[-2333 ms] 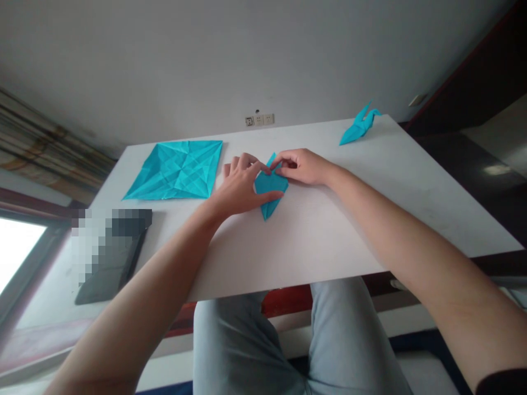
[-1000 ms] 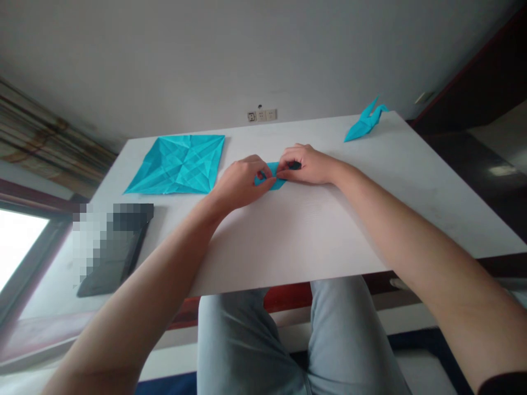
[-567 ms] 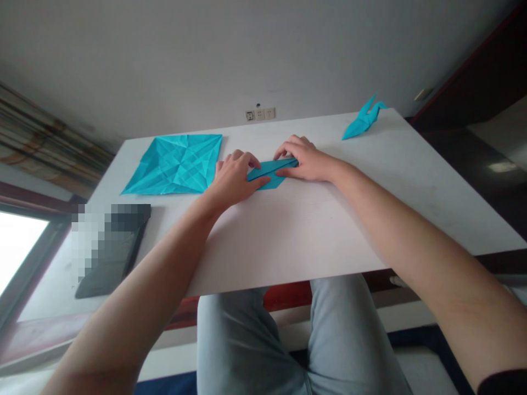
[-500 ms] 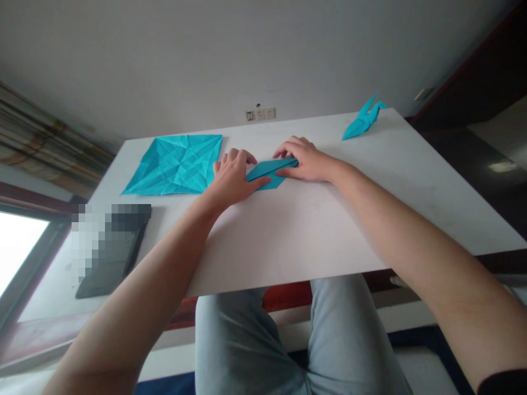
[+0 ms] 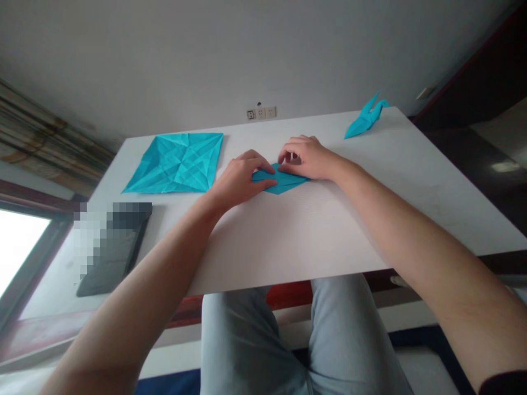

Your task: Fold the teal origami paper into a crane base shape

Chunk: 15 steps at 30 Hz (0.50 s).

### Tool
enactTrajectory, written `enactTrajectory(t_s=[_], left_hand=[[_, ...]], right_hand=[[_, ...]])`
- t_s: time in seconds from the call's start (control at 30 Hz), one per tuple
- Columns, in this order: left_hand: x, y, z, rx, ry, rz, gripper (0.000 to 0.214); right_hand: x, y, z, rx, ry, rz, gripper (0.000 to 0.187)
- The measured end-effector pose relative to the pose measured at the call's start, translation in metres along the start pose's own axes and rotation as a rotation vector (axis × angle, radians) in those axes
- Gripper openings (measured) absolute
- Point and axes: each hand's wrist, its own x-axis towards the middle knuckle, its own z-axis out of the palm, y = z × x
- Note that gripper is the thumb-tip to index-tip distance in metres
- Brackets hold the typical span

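Seemingly mid-fold, in the head view, the left hand (image 5: 242, 176) grips a folded turquoise paper diamond (image 5: 284, 181) midway across the white counter (image 5: 284, 236), the right hand (image 5: 308, 156) touches it with curled fingers, pinch unclear, and creasing next likely needs aligned edges.

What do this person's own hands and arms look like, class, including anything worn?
The left hand and right hand are ungloved, and both wrists are bare. The right arm ends in what looks like a dark sleeve edge; the left arm shows no sleeve.
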Motion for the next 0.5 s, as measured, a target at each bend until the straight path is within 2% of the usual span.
enactTrajectory(t_s=[0.2,0.33,0.5], left_hand=[[0.001,0.004,-0.001,-0.018,0.017,0.028,0.024],[0.001,0.006,-0.002,-0.027,0.005,0.038,0.016],[0.000,0.007,-0.002,-0.035,-0.002,0.005,0.019]], right_hand=[[0.001,-0.004,0.004,0.102,-0.026,-0.065,0.019],[0.001,-0.004,0.002,0.148,-0.030,-0.096,0.024],[-0.001,-0.008,-0.006,0.179,-0.061,-0.105,0.033]])
